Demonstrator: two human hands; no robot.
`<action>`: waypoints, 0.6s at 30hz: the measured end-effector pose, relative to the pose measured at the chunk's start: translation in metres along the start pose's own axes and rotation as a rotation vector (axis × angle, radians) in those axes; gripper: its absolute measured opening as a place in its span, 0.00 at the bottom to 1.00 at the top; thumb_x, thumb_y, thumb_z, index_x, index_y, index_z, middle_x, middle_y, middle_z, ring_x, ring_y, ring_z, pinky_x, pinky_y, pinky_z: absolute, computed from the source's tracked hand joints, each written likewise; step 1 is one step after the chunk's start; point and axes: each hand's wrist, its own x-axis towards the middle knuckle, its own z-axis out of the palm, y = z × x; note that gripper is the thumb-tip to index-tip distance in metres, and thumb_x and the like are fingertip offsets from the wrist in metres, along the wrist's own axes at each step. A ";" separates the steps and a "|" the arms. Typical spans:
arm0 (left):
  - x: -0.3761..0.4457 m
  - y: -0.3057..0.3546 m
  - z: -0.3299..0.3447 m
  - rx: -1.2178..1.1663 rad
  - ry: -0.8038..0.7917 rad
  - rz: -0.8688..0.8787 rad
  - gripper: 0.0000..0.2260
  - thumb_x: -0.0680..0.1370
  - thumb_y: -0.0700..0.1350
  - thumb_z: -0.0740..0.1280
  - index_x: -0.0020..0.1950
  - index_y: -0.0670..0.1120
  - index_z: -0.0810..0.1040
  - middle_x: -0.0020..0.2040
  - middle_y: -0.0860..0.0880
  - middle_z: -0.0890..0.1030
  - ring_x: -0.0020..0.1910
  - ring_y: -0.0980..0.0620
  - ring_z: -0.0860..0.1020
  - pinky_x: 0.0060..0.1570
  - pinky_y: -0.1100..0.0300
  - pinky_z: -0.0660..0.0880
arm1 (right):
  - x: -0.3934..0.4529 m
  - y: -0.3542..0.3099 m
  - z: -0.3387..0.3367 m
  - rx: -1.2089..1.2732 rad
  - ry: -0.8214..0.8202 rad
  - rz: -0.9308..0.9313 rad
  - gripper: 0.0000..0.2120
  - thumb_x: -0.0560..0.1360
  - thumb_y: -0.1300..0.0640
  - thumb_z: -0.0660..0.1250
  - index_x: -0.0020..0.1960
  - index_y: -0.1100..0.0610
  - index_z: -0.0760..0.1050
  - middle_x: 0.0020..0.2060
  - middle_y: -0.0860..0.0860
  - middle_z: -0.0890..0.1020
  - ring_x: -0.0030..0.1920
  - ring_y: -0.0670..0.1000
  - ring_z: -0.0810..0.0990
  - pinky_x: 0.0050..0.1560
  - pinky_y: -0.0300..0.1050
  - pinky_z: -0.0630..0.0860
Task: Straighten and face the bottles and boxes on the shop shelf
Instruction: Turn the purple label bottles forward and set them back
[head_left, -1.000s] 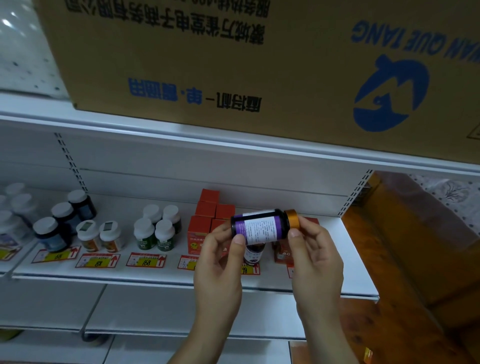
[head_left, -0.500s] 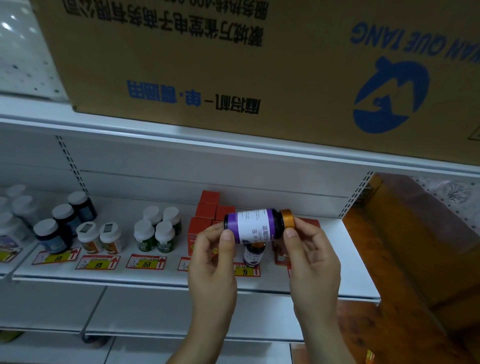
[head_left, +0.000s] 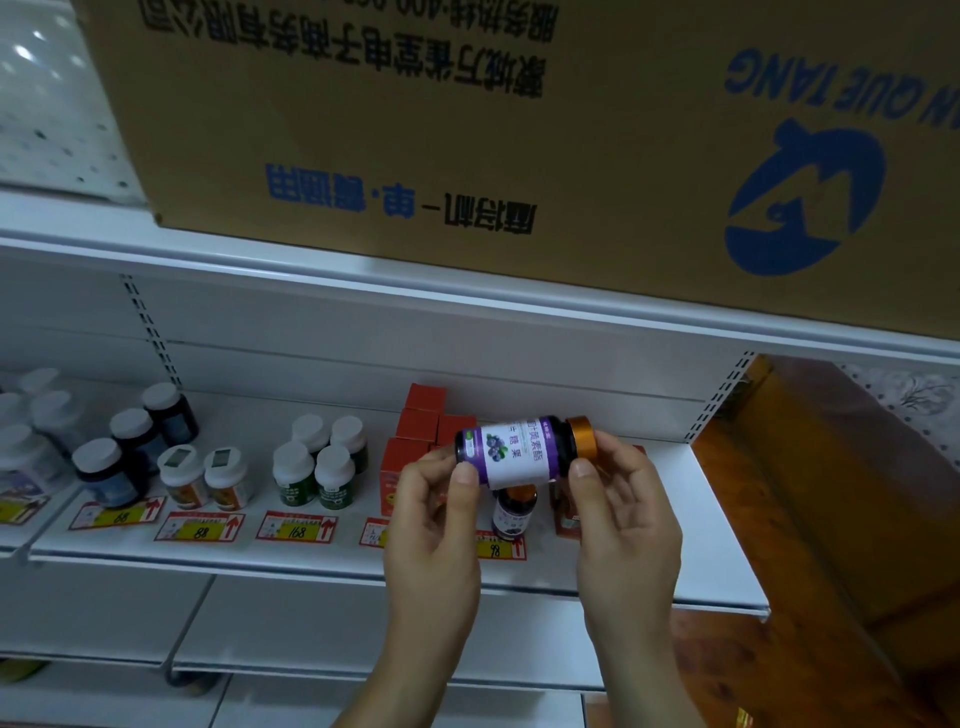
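Carton (head_left: 467, 130): a big brown box on the top shelf, print upside down, well above the work.
Shelf (head_left: 717, 530): white, with price tags along its near edge; the right end beyond the hands is bare.
Red boxes (head_left: 421, 421): stacked in rows running far back, just left of and behind the held bottle.
White-capped bottles (head_left: 317, 467): upright groups to the left, in rows above their tags.
Left hand (head_left: 431, 525): its grip is closed lightly on the base end of the purple bottle, thumb on the label.
Right hand (head_left: 623, 509): thumb and fingers pinch the orange cap end.
Purple bottle (head_left: 514, 449): held on its side in the air, above the near shelf edge, cap to the right, berry label facing the camera.
Small dark bottle (head_left: 511, 514): stands upright on the shelf just under the held one, above a price tag.
Doing it well: likely tip the cap upward, keep the berry face toward the aisle, and set it squarely beside or behind its twin without knocking it.
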 end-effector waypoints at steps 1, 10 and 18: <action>0.000 0.000 0.000 -0.011 -0.013 -0.008 0.06 0.79 0.47 0.64 0.52 0.47 0.78 0.59 0.53 0.82 0.57 0.57 0.81 0.52 0.65 0.77 | 0.001 -0.001 0.001 0.006 0.007 0.004 0.11 0.77 0.56 0.68 0.57 0.46 0.78 0.50 0.35 0.83 0.53 0.36 0.81 0.45 0.29 0.77; 0.003 -0.002 -0.002 -0.004 -0.010 0.005 0.07 0.78 0.47 0.66 0.51 0.45 0.80 0.54 0.51 0.84 0.55 0.53 0.82 0.53 0.63 0.78 | 0.003 0.004 0.003 -0.007 0.026 0.038 0.10 0.78 0.55 0.66 0.59 0.46 0.78 0.51 0.38 0.84 0.54 0.40 0.82 0.49 0.31 0.76; 0.001 -0.005 -0.001 0.009 -0.012 -0.028 0.08 0.81 0.47 0.63 0.56 0.48 0.80 0.60 0.49 0.83 0.59 0.53 0.81 0.56 0.63 0.76 | 0.004 0.001 0.006 0.032 0.049 0.052 0.12 0.72 0.49 0.70 0.54 0.50 0.79 0.46 0.40 0.85 0.49 0.41 0.84 0.46 0.33 0.79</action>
